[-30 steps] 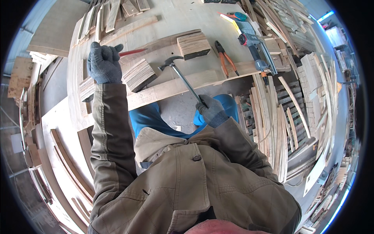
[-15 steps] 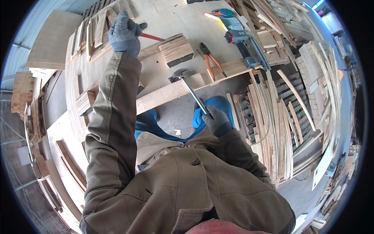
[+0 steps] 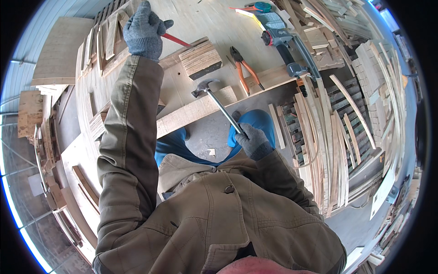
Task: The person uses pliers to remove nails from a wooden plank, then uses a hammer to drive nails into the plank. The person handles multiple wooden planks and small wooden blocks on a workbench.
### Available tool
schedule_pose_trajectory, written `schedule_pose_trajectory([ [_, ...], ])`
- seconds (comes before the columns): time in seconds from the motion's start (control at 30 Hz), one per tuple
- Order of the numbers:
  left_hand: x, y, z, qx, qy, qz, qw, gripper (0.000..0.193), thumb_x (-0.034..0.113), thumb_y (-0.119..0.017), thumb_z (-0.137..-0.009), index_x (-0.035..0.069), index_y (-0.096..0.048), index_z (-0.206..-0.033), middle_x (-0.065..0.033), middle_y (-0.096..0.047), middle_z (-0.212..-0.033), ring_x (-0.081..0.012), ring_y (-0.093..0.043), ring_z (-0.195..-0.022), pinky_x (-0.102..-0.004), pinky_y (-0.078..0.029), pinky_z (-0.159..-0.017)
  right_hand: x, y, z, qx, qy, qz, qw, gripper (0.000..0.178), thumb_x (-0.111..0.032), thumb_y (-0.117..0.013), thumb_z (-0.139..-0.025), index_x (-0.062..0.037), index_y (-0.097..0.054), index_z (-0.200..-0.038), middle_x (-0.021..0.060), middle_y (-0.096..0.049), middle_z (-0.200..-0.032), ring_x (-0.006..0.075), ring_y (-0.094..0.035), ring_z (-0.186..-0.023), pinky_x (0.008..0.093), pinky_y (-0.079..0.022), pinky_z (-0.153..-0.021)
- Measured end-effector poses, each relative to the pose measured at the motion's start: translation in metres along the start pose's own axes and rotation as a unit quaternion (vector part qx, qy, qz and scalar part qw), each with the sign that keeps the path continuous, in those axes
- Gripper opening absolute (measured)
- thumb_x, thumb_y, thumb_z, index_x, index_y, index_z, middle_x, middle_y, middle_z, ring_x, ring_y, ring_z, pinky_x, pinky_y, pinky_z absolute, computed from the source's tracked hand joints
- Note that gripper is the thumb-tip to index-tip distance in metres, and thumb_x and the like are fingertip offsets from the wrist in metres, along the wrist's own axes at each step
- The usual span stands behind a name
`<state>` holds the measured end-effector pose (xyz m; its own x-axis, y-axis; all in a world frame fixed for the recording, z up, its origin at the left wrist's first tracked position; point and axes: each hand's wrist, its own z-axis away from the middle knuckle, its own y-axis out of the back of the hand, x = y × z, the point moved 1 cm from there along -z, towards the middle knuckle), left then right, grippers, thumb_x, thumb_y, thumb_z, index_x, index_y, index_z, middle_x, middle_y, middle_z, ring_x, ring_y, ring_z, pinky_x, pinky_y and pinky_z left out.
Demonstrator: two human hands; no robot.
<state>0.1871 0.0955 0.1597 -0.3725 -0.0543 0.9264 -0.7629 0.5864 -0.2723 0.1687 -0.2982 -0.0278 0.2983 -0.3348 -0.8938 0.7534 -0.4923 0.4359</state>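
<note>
My right hand (image 3: 254, 141), in a grey glove, is closed round the lower handle of a claw hammer (image 3: 222, 108). The hammer's dark head lies over the near edge of the wooden workbench (image 3: 187, 20). My left hand (image 3: 143, 33), also gloved, is at the far left over the bench, its thumb sticking out to the right. From it a slim red rod (image 3: 177, 40) runs toward a stacked plywood block (image 3: 200, 59); its far end is inside or behind the hand. Orange-handled pliers (image 3: 245, 71) lie open to the right of the block.
A pneumatic nail gun (image 3: 285, 50) with a hose rests at the bench's right. Behind it lies a teal-and-red tool (image 3: 260, 7). Wooden strips (image 3: 107, 39) stand at the left. Long wood strips (image 3: 324, 146) lie piled beside my right leg.
My left hand has moved slightly farther away and the red rod has tilted more steeply. The hammer head has shifted a little left. The whole bench appears slightly left as the view shifts.
</note>
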Motion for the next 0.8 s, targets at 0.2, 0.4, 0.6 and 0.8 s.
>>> schedule_pose_trajectory([
  [0.2, -0.018, -0.002, -0.005, 0.018, 0.014, 0.002, 1.0, 0.045, 0.031, -0.059, -0.106, 0.01, -0.05, -0.067, -0.0011, -0.042, -0.062, -0.016, -0.046, -0.051, -0.0478, -0.063, -0.076, -0.003, 0.001, 0.001, -0.01, -0.009, 0.006, 1.0, 0.034, -0.017, -0.07, -0.094, -0.0005, -0.062, -0.122, 0.0232, -0.073, -0.101, 0.0412, -0.071, -0.094, 0.0445, -0.058, -0.078],
  [0.4, -0.031, -0.009, -0.006, -0.021, 0.012, 0.005, 1.0, 0.041, 0.034, -0.064, -0.103, 0.01, -0.055, -0.072, -0.0015, -0.047, -0.064, -0.0157, -0.05, -0.052, -0.048, -0.062, -0.074, -0.009, -0.003, 0.0, -0.018, -0.051, -0.011, 0.999, 0.032, -0.015, -0.071, -0.094, -0.0015, -0.062, -0.122, 0.0219, -0.073, -0.098, 0.039, -0.073, -0.091, 0.0434, -0.058, -0.076],
  [0.6, -0.035, -0.017, -0.018, -0.002, 0.063, 0.005, 0.998, 0.039, 0.041, -0.067, -0.1, 0.015, -0.053, -0.075, 0.0027, -0.046, -0.062, -0.013, -0.044, -0.046, -0.0374, -0.055, -0.058, -0.012, -0.004, -0.002, -0.01, -0.031, 0.005, 0.999, 0.029, -0.015, -0.071, -0.094, -0.0028, -0.063, -0.119, 0.0204, -0.073, -0.092, 0.0358, -0.074, -0.083, 0.0434, -0.058, -0.07],
  [0.8, -0.037, -0.008, -0.006, -0.02, 0.023, -0.013, 0.999, 0.042, 0.034, -0.064, -0.103, 0.008, -0.055, -0.071, -0.0013, -0.047, -0.063, -0.0153, -0.051, -0.051, -0.0452, -0.063, -0.071, -0.01, -0.007, -0.004, -0.008, -0.028, 0.009, 1.0, 0.028, -0.016, -0.071, -0.095, -0.0021, -0.063, -0.118, 0.0202, -0.072, -0.088, 0.0364, -0.073, -0.081, 0.0441, -0.057, -0.068],
])
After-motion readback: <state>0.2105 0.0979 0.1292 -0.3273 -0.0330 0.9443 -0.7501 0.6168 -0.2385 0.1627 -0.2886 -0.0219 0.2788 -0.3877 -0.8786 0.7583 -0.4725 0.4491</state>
